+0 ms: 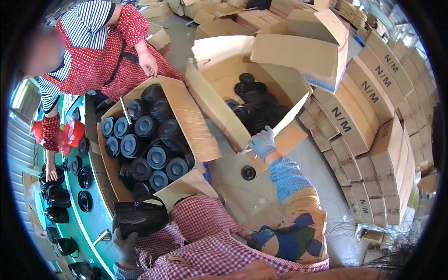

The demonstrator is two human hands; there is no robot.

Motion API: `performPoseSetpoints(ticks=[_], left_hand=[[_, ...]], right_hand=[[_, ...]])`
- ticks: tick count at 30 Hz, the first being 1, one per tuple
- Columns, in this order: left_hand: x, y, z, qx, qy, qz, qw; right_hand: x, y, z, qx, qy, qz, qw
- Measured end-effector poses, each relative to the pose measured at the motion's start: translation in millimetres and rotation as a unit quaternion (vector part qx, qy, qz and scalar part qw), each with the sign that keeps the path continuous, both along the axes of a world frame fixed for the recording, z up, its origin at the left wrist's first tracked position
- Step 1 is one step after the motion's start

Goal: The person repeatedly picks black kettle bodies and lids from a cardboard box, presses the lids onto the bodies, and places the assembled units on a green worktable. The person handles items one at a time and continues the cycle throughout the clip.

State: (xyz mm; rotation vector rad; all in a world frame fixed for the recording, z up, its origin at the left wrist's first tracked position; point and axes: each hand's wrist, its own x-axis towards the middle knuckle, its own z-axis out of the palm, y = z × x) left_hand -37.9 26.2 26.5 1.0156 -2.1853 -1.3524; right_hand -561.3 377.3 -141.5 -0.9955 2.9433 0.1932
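A glossy black jug (141, 216) with a curved handle lies on its side near my lap. My left hand (125, 245), in a grey glove, holds it from below at one end. My right hand (262, 142), also gloved in grey, has its fingers curled over the near rim of an open cardboard box (212, 116). Inside that box is a heap of round black lids (254, 95). Between my arms, a second cardboard box (200, 135) is packed with stacks of round black lids (157, 157).
A co-worker in a red apron (88, 60) stands at the far left, one hand over black jugs (57, 197) on a green bench (88, 224). One loose black lid (248, 172) lies on the floor. Stacked cartons (354, 116) line the right; open boxes (298, 49) stand behind.
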Motion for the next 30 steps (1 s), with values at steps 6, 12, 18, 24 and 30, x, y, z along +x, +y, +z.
performPoseSetpoints(ticks=[6, 12, 18, 24, 30], left_hand=[[-42, 4, 10, 0.028, -0.018, -0.039, 0.999], [-67, 6, 7, -0.035, 0.033, -0.075, 0.996], [-66, -1, 0, 0.021, 0.028, -0.049, 0.998], [-54, -1, -2, -0.011, -0.010, -0.041, 0.999], [-57, -7, -8, 0.028, -0.004, -0.023, 0.999]], right_hand=[[97, 13, 0, -0.068, -0.057, 0.093, 0.992], [156, 9, -49, -0.105, -0.082, 0.111, 0.985], [151, -6, -48, -0.078, -0.143, 0.112, 0.980], [101, -18, 22, 0.079, -0.352, 0.134, 0.923], [63, -21, -30, -0.045, -0.502, 0.125, 0.855]])
